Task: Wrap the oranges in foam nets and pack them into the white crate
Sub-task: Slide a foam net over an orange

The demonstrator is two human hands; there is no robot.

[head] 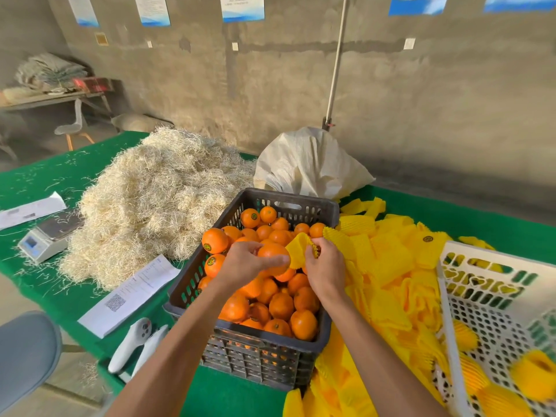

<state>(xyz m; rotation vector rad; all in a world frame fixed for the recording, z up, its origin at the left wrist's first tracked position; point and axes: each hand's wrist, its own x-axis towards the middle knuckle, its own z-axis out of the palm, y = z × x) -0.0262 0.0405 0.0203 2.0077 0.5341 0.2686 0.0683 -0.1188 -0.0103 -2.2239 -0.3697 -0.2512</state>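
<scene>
Below both hands, a dark crate [301,203] holds loose oranges. The left hand [245,263] grips an orange [272,254]; the right hand [326,269] pinches a yellow foam net [299,249] against it. Right of the hands, the white crate [493,284] holds netted oranges [534,376].

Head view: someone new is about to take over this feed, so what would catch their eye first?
Probably the dark crate heaped with oranges at centre, where the left hand grips one orange and the right hand pinches a yellow foam net against it. Next, the bright pile of foam nets spreading right toward the white crate, and the pale straw heap at left.
</scene>
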